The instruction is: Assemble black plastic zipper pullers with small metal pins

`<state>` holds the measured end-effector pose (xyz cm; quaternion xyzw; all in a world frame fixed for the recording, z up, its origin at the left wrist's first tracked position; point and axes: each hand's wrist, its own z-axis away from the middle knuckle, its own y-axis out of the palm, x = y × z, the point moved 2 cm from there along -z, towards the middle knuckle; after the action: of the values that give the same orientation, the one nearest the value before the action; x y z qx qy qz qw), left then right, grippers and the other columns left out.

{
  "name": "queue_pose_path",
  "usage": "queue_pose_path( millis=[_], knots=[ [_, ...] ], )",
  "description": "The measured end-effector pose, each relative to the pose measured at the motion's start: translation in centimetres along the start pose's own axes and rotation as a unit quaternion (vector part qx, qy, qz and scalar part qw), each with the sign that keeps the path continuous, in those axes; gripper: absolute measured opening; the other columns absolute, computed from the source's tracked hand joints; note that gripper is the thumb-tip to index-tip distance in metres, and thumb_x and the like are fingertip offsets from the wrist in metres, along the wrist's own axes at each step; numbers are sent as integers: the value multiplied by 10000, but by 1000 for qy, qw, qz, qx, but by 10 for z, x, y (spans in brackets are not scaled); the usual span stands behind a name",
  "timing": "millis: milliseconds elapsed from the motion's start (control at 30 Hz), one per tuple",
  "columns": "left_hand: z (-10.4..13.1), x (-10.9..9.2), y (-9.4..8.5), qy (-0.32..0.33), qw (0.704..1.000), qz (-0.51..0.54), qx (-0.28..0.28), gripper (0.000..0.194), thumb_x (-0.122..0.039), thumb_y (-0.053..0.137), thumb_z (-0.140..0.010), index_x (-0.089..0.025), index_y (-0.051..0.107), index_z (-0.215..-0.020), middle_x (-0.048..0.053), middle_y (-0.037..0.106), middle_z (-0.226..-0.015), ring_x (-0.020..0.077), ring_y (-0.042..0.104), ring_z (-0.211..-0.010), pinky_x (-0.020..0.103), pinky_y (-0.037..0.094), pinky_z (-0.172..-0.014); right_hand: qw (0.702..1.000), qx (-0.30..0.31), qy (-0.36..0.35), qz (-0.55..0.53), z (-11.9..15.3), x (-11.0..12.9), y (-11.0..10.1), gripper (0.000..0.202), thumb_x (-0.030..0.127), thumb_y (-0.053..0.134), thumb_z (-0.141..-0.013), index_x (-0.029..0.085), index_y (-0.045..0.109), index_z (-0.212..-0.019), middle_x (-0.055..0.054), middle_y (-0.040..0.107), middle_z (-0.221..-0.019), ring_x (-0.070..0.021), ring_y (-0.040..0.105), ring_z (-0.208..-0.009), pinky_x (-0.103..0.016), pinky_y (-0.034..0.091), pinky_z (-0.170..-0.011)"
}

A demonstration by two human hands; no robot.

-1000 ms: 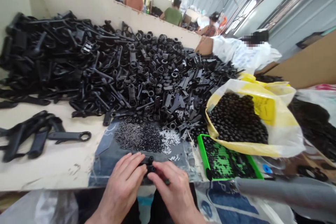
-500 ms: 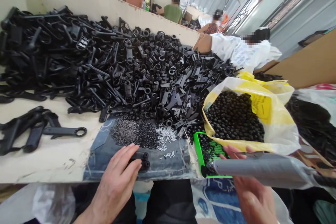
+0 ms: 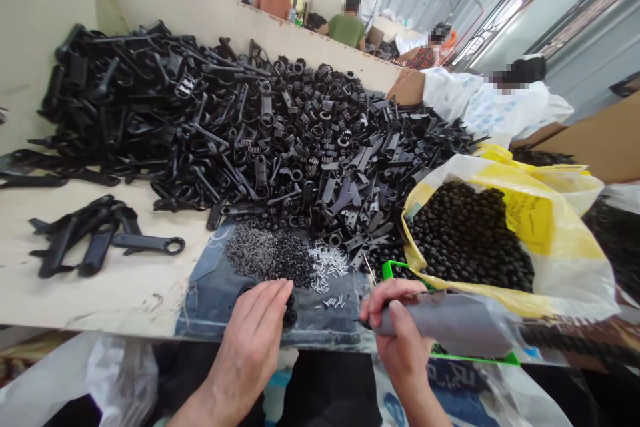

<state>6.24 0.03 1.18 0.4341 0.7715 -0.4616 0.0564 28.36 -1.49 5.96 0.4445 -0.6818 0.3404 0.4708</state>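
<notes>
My left hand (image 3: pixel 257 327) lies stretched out over black tubular parts (image 3: pixel 290 313) on a blue denim mat (image 3: pixel 205 300). Only their round ends show beside the fingertips; the rest is covered. Wrapped round the nose end of a grey electric screwdriver (image 3: pixel 455 323) is my right hand (image 3: pixel 397 327). The screwdriver lies nearly level, its dark tip pointing left towards the mat and a dark cord running off to the right. Ahead of the hands on the mat sit small silver screws (image 3: pixel 327 267), small black pieces (image 3: pixel 293 263) and grey-brown pieces (image 3: pixel 247 250).
A big heap of black plastic parts (image 3: pixel 200 113) spans the back. At right, a yellow-white bag (image 3: pixel 565 267) of black balls (image 3: pixel 470 233) overhangs a green tray (image 3: pixel 395 268). Several black handles (image 3: pixel 95 240) lie at left. People (image 3: pixel 347 27) sit beyond the partition.
My right hand, open beneath the screwdriver before, has closed round its front end and brought it left, off the green tray. My left hand's fingers have drawn together over the black parts.
</notes>
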Motion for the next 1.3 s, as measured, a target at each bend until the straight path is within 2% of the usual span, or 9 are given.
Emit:
queue_pose_path(
  millis=[167, 333, 500, 633, 733, 833, 1000, 1133, 1300],
  knots=[
    [4, 0, 2, -7, 1000, -17, 12, 493, 52, 512, -933, -128, 565, -1389, 136, 730, -1198, 259, 669, -1104, 436, 545, -980, 998, -37, -10, -45, -3, -6, 17, 93, 291, 561, -969, 282, 485, -915, 73, 560, -663, -128, 463, -453, -244, 449, -459],
    [4, 1, 4, 7, 999, -13, 33, 440, 56, 536, -931, -68, 577, -1350, 154, 715, -1172, 266, 635, -1099, 436, 527, -966, 997, -41, -1, -63, -4, -14, 20, 100, 298, 590, -959, 270, 509, -908, 66, 566, -651, -129, 466, -453, -248, 436, -450],
    [5, 2, 3, 3, 999, -6, 37, 475, 65, 508, -926, -82, 557, -1375, 143, 708, -1178, 265, 624, -1101, 431, 524, -963, 997, -37, 9, -72, -5, -19, 21, 93, 278, 589, -962, 270, 518, -903, 67, 561, -644, -131, 455, -447, -254, 416, -444],
    [5, 3, -1, -4, 999, 5, 48, 611, 116, 410, -898, -95, 480, -1467, 142, 690, -1253, 262, 605, -1179, 441, 517, -1032, 996, -36, -1, -77, -8, -11, 18, 106, 313, 589, -960, 276, 510, -898, 68, 566, -646, -134, 460, -459, -245, 422, -447],
    [2, 2, -7, -12, 999, 13, 42, 618, 112, 414, -903, -112, 480, -1475, 137, 685, -1273, 256, 601, -1201, 438, 521, -1055, 995, -31, -14, -90, -13, 4, 21, 121, 346, 582, -958, 277, 501, -898, 71, 562, -625, -124, 440, -432, -239, 425, -439],
    [-3, 1, -12, -26, 999, 30, 26, 488, 46, 485, -947, -132, 555, -1396, 122, 708, -1184, 247, 632, -1118, 415, 560, -995, 992, -10, -23, -122, -18, 24, 33, 116, 359, 560, -978, 281, 523, -901, 72, 548, -607, -119, 420, -418, -234, 422, -434],
    [-7, 1, -13, -51, 997, 45, 28, 312, -35, 531, -984, -145, 624, -1261, 109, 723, -1096, 240, 653, -998, 415, 578, -899, 979, 32, -12, -200, -21, 45, 68, 138, 392, 591, -983, 277, 547, -920, 53, 571, -636, -122, 454, -465, -248, 454, -470],
    [-6, 2, -13, -65, 995, 67, 44, 292, -48, 521, -991, -153, 624, -1243, 107, 725, -1088, 239, 650, -968, 413, 556, -853, 975, 53, -12, -217, -20, 40, 94, 147, 395, 558, -998, 278, 522, -916, 56, 555, -627, -120, 431, -438, -247, 440, -443],
    [-7, 4, -14, -85, 988, 107, 66, 263, -79, 575, -979, -145, 628, -1228, 99, 721, -1090, 246, 637, -978, 427, 518, -849, 972, 53, -5, -229, -16, 29, 105, 125, 369, 538, -996, 273, 506, -923, 63, 547, -632, -116, 437, -452, -234, 447, -454]
  ],
)
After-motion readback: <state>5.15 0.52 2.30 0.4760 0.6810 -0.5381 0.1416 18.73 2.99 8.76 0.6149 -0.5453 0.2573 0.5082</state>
